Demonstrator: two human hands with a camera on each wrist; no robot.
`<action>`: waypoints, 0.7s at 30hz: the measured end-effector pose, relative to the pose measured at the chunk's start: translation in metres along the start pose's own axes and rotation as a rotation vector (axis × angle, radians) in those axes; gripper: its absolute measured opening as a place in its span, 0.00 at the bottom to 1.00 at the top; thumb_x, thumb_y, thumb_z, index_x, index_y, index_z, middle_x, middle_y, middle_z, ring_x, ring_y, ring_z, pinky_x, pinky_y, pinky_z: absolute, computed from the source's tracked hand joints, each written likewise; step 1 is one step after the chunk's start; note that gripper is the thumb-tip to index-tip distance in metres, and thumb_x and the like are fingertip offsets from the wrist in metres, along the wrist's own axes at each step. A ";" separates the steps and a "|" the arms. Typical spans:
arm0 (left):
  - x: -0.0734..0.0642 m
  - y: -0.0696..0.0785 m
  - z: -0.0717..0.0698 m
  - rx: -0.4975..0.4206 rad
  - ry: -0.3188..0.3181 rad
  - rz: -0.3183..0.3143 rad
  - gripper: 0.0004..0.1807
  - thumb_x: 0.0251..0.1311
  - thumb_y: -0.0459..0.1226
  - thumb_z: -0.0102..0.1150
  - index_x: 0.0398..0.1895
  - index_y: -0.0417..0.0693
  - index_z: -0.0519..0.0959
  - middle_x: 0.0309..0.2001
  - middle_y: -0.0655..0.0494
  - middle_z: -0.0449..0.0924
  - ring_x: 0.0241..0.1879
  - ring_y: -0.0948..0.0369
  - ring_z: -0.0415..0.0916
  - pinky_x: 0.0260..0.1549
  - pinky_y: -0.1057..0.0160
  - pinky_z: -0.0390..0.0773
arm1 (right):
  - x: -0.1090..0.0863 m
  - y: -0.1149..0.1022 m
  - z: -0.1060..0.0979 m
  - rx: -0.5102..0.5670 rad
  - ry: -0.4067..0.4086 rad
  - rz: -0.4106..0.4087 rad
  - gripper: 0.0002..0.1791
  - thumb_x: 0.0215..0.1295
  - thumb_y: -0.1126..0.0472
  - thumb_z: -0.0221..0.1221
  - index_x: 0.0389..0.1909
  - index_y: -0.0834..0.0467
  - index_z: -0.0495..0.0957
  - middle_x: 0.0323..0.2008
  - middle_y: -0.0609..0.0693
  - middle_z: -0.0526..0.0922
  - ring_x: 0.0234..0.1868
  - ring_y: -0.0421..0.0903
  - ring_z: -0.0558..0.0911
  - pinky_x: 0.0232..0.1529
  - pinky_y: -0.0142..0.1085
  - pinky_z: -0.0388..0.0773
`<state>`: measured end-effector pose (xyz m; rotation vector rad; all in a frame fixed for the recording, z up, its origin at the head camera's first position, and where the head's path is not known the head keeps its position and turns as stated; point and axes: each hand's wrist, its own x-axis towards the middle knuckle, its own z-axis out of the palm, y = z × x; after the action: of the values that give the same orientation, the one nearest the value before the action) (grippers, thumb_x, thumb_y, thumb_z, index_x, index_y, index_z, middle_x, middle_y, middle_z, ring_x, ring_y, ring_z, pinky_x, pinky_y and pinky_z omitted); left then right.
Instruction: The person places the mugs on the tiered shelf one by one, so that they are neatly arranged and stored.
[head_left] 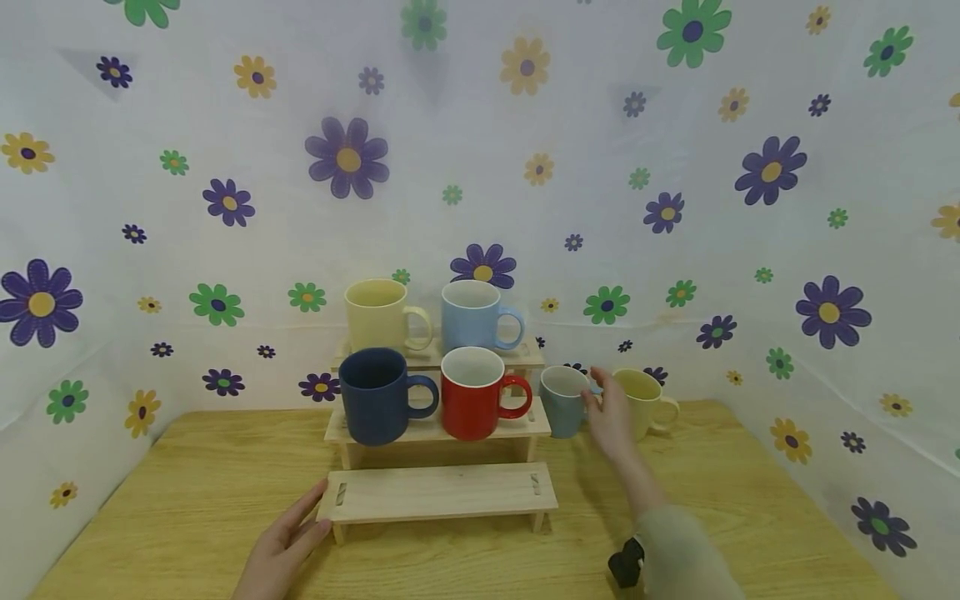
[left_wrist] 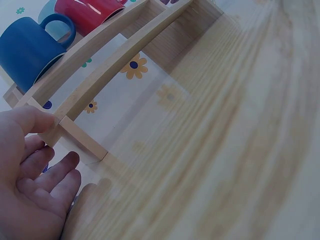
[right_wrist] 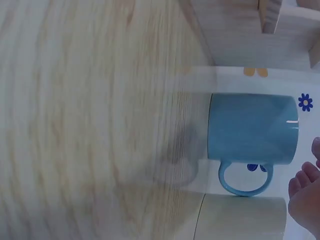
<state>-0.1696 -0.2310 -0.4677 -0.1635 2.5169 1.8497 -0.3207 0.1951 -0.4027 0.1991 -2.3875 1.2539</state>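
Note:
My left hand [head_left: 281,542] is at the left end of the lowest step of a wooden tiered stand [head_left: 442,492]. In the left wrist view the thumb [left_wrist: 37,120] touches the step's corner, and the other fingers are loosely bent below it. My right hand [head_left: 611,417] hovers between a grey-blue mug [head_left: 562,408] and a pale yellow mug [head_left: 637,400], right of the stand. Its fingers are relaxed and close to the grey-blue mug's rim and handle. In the right wrist view, that hand [right_wrist: 307,197] shows apart from the upright grey-blue mug [right_wrist: 252,129].
On the middle step stand a dark blue mug [head_left: 373,400] and a red mug [head_left: 471,400]. Behind them, the top step holds a yellow mug [head_left: 375,321] and a light blue mug [head_left: 471,321]. A flower-patterned cloth [head_left: 480,208] surrounds the wooden table [head_left: 225,467].

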 end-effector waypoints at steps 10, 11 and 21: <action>0.000 -0.001 0.000 -0.008 -0.004 -0.030 0.40 0.61 0.55 0.57 0.73 0.50 0.59 0.72 0.45 0.54 0.64 0.45 0.64 0.59 0.51 0.70 | 0.011 0.008 -0.003 -0.216 -0.164 0.033 0.26 0.71 0.70 0.47 0.67 0.74 0.54 0.65 0.72 0.61 0.65 0.66 0.62 0.65 0.56 0.60; 0.000 -0.001 0.000 -0.010 -0.005 -0.031 0.40 0.62 0.55 0.57 0.73 0.50 0.59 0.72 0.44 0.53 0.64 0.45 0.64 0.59 0.51 0.70 | 0.011 0.010 -0.003 -0.223 -0.170 0.025 0.27 0.69 0.73 0.47 0.67 0.75 0.54 0.64 0.73 0.61 0.65 0.67 0.62 0.65 0.56 0.60; 0.000 -0.001 0.001 -0.029 0.007 -0.003 0.38 0.62 0.53 0.57 0.72 0.49 0.60 0.72 0.44 0.55 0.63 0.47 0.66 0.58 0.54 0.71 | 0.013 0.020 -0.001 -0.314 -0.229 -0.013 0.40 0.44 0.85 0.48 0.65 0.79 0.52 0.59 0.78 0.64 0.59 0.68 0.68 0.63 0.56 0.64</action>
<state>-0.1698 -0.2307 -0.4691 -0.1740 2.4944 1.8880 -0.3388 0.2085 -0.4112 0.2729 -2.7341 0.8730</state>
